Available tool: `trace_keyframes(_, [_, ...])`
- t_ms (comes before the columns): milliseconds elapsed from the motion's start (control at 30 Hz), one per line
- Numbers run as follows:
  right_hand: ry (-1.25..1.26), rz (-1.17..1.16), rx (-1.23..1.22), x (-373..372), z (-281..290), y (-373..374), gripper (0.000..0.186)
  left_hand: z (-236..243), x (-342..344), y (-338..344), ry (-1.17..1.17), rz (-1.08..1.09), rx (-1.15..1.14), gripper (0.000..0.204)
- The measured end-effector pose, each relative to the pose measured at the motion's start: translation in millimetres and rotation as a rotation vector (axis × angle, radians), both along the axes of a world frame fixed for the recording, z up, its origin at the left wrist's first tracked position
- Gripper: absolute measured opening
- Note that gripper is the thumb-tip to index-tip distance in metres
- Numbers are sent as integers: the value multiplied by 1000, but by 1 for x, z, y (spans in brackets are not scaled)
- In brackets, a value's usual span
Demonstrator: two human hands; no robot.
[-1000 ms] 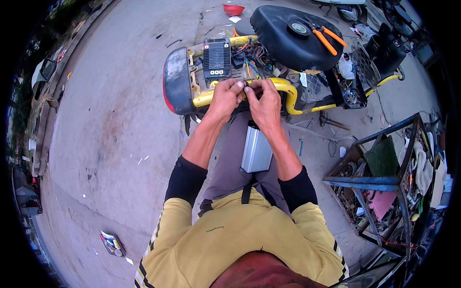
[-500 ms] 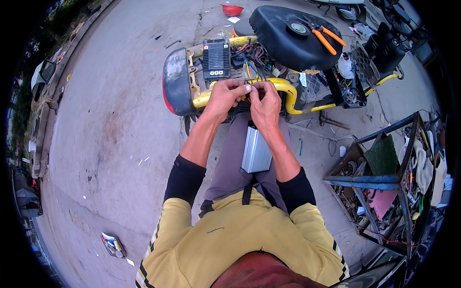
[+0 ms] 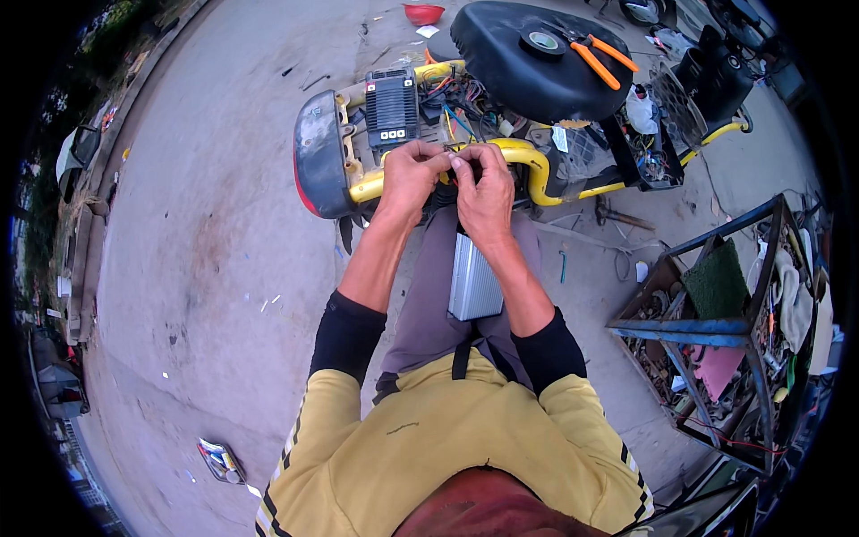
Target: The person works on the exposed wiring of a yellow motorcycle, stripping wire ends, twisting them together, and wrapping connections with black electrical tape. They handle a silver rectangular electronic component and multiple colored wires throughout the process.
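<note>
My left hand [image 3: 414, 174] and my right hand [image 3: 483, 183] meet with closed fingertips over the yellow tubular frame [image 3: 530, 163] of a partly stripped scooter. Between them is something small and dark among thin wires, too small to make out. Just above, a black finned controller box [image 3: 391, 103] sits beside a tangle of coloured wires [image 3: 452, 98]. A silver finned metal case [image 3: 472, 282] rests on my lap below my right hand. The dark rear housing [image 3: 318, 152] with a red edge is at the left end of the frame.
A black seat [image 3: 501, 63] carries orange-handled pliers [image 3: 591, 63] and a tape roll [image 3: 543, 42]. A hammer [image 3: 624, 217] lies right of my legs. A metal cart [image 3: 702, 336] of scrap stands at right, a small tray [image 3: 219, 461] lower left, a red bowl [image 3: 423, 13] at top.
The scooter appears slightly higher and further left as the view shifts. My fingers have shifted a little at the same spot, still pressed together.
</note>
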State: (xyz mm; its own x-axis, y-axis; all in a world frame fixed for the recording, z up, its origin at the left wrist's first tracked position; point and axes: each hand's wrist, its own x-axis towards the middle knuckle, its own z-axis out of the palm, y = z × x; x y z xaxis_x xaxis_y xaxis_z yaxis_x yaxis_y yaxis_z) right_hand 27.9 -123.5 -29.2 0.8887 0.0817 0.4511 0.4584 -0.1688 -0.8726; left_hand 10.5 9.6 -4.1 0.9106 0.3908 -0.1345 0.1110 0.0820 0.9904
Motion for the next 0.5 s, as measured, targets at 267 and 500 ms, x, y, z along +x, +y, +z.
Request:
trace_keyframes(267, [32,-37,-53,1,1,3,11,3,-6,12,-167,-11,495,25])
trace_keyframes(500, [20,-70,-148,-1,9,3,13,16,-4,15,-376,-16,818,19])
